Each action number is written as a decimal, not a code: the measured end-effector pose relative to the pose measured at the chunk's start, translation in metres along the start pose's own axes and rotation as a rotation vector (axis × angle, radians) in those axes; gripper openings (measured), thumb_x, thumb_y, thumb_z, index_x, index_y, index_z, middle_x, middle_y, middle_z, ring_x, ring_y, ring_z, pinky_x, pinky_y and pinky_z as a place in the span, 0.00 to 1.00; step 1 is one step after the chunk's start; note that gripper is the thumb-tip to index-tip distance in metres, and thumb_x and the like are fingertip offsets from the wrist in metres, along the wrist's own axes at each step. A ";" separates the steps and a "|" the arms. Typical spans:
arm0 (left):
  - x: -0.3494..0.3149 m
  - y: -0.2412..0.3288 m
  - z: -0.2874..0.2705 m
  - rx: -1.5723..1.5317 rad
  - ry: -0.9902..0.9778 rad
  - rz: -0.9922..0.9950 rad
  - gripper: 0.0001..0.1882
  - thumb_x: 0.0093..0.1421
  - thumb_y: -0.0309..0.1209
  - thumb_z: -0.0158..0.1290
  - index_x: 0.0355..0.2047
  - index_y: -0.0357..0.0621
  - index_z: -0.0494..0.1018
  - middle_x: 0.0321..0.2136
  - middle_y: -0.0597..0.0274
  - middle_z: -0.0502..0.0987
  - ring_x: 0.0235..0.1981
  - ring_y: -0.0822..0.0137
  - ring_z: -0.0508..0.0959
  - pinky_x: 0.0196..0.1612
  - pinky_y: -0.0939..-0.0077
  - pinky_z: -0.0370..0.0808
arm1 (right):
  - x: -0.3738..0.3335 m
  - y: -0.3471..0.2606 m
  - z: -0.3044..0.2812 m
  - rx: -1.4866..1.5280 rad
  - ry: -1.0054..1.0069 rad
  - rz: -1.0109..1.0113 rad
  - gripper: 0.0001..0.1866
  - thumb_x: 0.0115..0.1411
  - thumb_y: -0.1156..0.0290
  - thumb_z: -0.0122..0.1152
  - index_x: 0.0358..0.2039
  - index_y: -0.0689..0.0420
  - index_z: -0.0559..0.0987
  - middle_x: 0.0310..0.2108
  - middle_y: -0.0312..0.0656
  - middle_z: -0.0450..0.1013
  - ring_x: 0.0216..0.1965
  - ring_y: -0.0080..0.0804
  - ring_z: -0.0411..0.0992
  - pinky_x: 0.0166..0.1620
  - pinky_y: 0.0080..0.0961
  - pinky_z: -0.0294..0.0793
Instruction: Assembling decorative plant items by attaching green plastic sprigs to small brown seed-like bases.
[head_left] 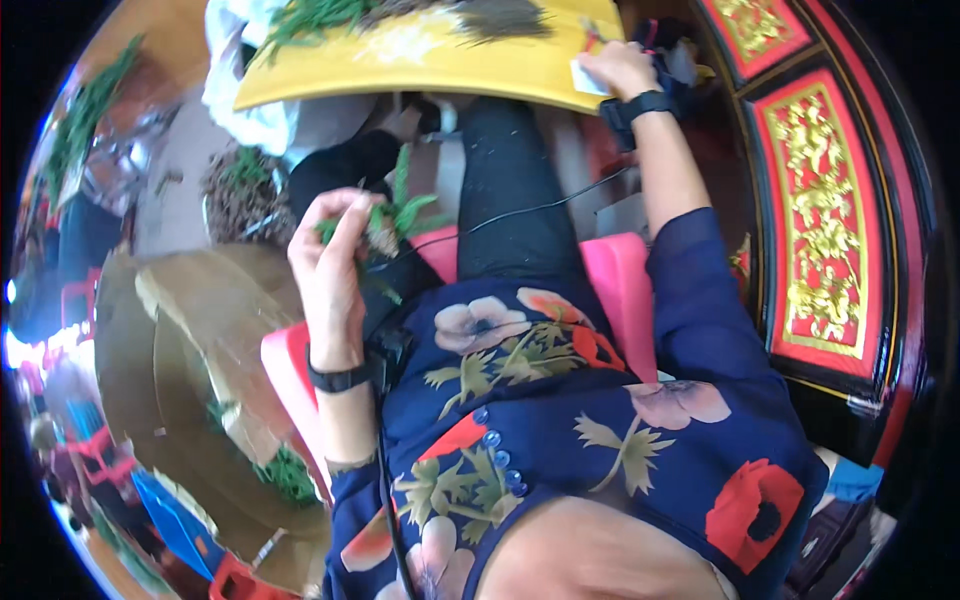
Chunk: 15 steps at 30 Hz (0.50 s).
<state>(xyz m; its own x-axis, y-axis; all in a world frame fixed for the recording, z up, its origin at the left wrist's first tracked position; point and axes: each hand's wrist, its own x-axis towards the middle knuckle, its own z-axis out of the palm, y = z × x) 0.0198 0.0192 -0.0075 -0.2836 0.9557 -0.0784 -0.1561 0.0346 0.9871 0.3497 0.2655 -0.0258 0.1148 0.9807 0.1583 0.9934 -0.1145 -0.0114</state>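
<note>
In front of my left thigh, my left hand (335,240) is closed, thumb against fingers, on a green pine sprig (408,212). A small light-brown piece like a pine cone (383,236) sits at the sprig's base. Stretched forward, my right hand (622,70) is at the right end of the yellow table (420,72), its fingers curled down. Beside its fingertips are a white piece (588,78) and a small red-handled tool (593,42). What the right fingers grip is partly hidden.
Green sprigs (318,18) and a bundle of dark thin stems (503,18) lie on the table. A tub of brown pieces (245,195) and an open cardboard box (215,320) stand at left. A black cable (520,211) crosses my legs. A carved red-gold panel (815,215) is at right.
</note>
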 end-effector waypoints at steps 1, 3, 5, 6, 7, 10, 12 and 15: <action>-0.002 0.001 -0.001 0.008 0.034 -0.013 0.05 0.57 0.29 0.54 0.32 0.42 0.76 0.26 0.69 0.78 0.20 0.86 0.67 0.23 0.92 0.58 | 0.002 0.002 0.004 -0.022 0.023 0.004 0.32 0.47 0.44 0.54 0.40 0.60 0.79 0.43 0.57 0.72 0.45 0.50 0.71 0.49 0.37 0.69; -0.002 0.006 0.008 -0.001 0.034 0.001 0.06 0.56 0.29 0.55 0.33 0.41 0.76 0.26 0.71 0.77 0.21 0.86 0.67 0.23 0.92 0.58 | 0.008 0.012 0.012 -0.013 0.000 0.055 0.31 0.46 0.46 0.55 0.42 0.60 0.78 0.44 0.57 0.72 0.45 0.51 0.71 0.49 0.37 0.69; -0.003 0.007 0.006 -0.013 0.040 -0.002 0.07 0.56 0.29 0.55 0.34 0.41 0.76 0.26 0.71 0.77 0.21 0.86 0.67 0.23 0.92 0.58 | 0.009 0.015 0.016 0.021 -0.025 0.081 0.32 0.46 0.47 0.55 0.44 0.59 0.77 0.44 0.56 0.72 0.46 0.50 0.71 0.49 0.37 0.69; -0.003 0.007 0.004 -0.031 0.040 -0.014 0.08 0.55 0.29 0.56 0.35 0.41 0.77 0.26 0.71 0.77 0.21 0.85 0.68 0.23 0.92 0.59 | 0.009 0.014 0.016 0.057 -0.038 0.119 0.32 0.45 0.47 0.56 0.45 0.59 0.76 0.44 0.56 0.72 0.46 0.50 0.71 0.48 0.37 0.69; -0.003 0.007 0.003 -0.049 0.038 -0.025 0.08 0.55 0.29 0.56 0.35 0.41 0.77 0.26 0.71 0.78 0.22 0.85 0.69 0.23 0.92 0.59 | 0.009 0.013 0.015 0.093 -0.050 0.161 0.32 0.45 0.48 0.56 0.46 0.58 0.75 0.44 0.56 0.72 0.46 0.49 0.71 0.48 0.37 0.69; -0.005 0.010 0.002 -0.091 0.034 -0.047 0.09 0.55 0.29 0.56 0.36 0.41 0.76 0.27 0.70 0.78 0.23 0.84 0.71 0.24 0.91 0.60 | 0.004 0.009 0.011 0.119 -0.035 0.168 0.32 0.46 0.50 0.56 0.48 0.57 0.73 0.44 0.56 0.72 0.46 0.48 0.71 0.48 0.37 0.69; -0.005 0.013 0.004 -0.140 0.025 -0.067 0.09 0.55 0.29 0.56 0.36 0.40 0.76 0.28 0.69 0.78 0.24 0.82 0.73 0.24 0.90 0.60 | -0.004 0.008 0.003 0.132 -0.026 0.178 0.32 0.46 0.51 0.56 0.49 0.56 0.72 0.44 0.56 0.72 0.47 0.47 0.71 0.48 0.37 0.69; -0.002 0.013 0.001 -0.206 -0.007 -0.081 0.09 0.55 0.28 0.55 0.36 0.39 0.76 0.30 0.67 0.78 0.27 0.79 0.75 0.27 0.88 0.64 | -0.032 -0.014 -0.024 0.403 0.170 0.025 0.26 0.47 0.59 0.54 0.47 0.58 0.72 0.42 0.53 0.73 0.45 0.46 0.72 0.49 0.35 0.68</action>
<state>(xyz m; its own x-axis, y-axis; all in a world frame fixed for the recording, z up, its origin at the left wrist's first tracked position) 0.0196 0.0179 0.0060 -0.2555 0.9543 -0.1549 -0.3684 0.0520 0.9282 0.3316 0.2317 -0.0069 0.1695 0.9344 0.3132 0.9177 -0.0338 -0.3958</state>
